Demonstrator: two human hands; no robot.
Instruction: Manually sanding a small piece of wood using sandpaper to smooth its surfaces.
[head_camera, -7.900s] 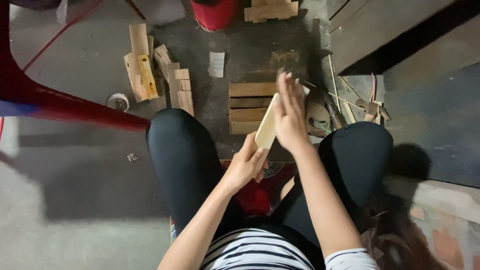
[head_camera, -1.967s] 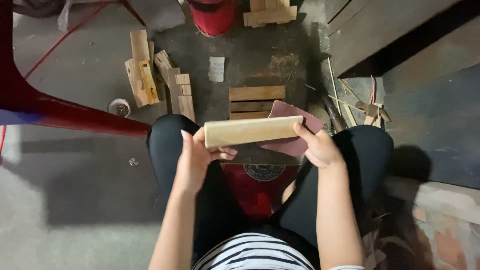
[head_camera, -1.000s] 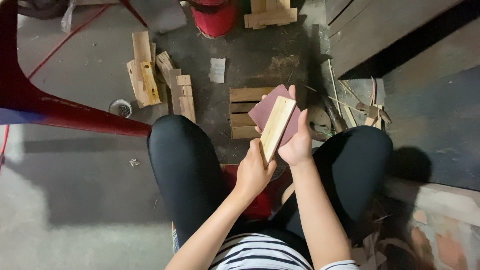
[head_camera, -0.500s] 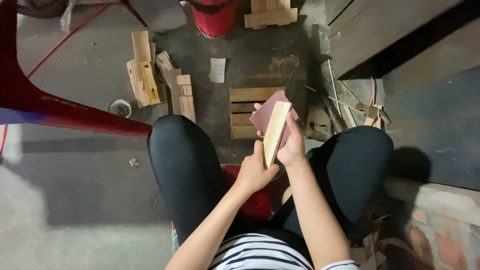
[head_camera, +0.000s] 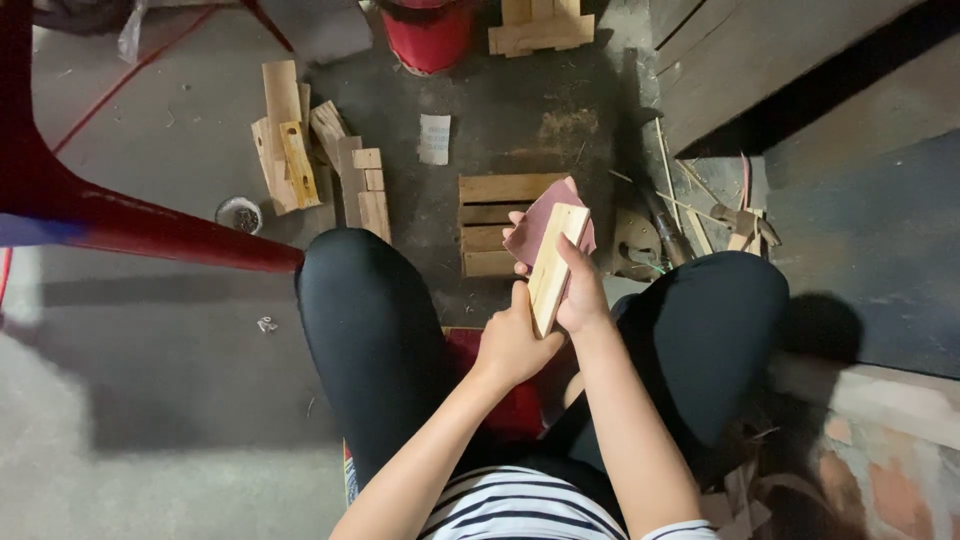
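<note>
- Head view: I sit low over a workshop floor (head_camera: 150, 420), knees apart, sanding a pale wood strip (head_camera: 555, 265) that stands tilted between them, above a small slatted pallet (head_camera: 490, 215).
- My left hand (head_camera: 515, 345) grips the strip's lower end, fingers clamped round it. My right hand (head_camera: 580, 290) presses a reddish sheet of sandpaper (head_camera: 540, 220) against the strip's far side, fingers wrapped shut on paper and wood together.
- The step in hand, as I judge it, is the sanding of one face or edge. The next move calls for a firm stroke along the strip, the left hand holding it steady so it does not twist.
- Both forearms reach forward from the body and meet at the strip; the left wrist is low, the right hand is higher and curled inward.
- Around me: wood offcuts (head_camera: 290, 150) to the left, a red bucket (head_camera: 430, 35) ahead, a red chair leg (head_camera: 120, 215) across the left.
</note>
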